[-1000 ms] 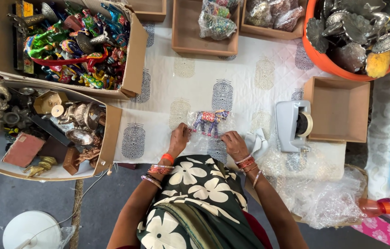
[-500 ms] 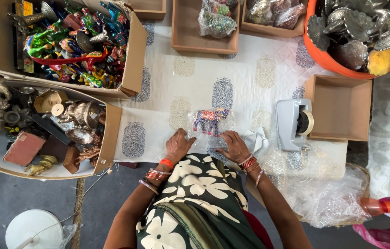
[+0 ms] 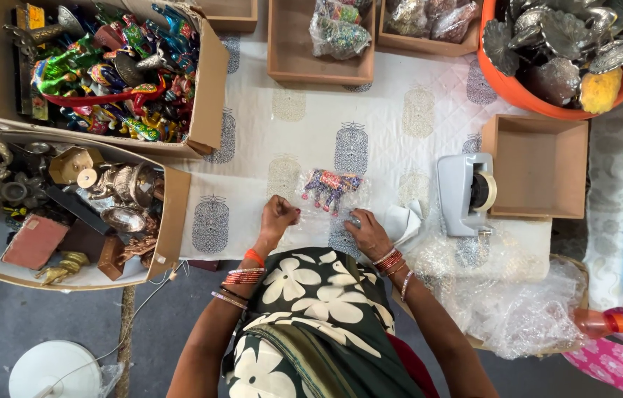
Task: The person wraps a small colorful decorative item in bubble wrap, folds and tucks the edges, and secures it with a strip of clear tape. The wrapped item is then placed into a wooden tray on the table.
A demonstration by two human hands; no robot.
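A small, brightly painted animal figurine lies on a sheet of clear plastic wrap spread over the white printed tablecloth. My left hand is curled at the wrap's near left edge and pinches it. At the near right edge, my right hand has its fingers down on the plastic. Both hands sit just short of the figurine and do not touch it. A folded white paper lies beside my right hand.
A grey tape dispenser stands to the right, next to an open cardboard box. Boxes of painted figurines and metal statuettes line the left. An orange tub of metal leaves sits far right. Crumpled clear wrap lies near right.
Both hands have drawn back toward my body, from around the figurine to the wrap's near edge. The figurine now lies flat on the sheet, farther from my hands.
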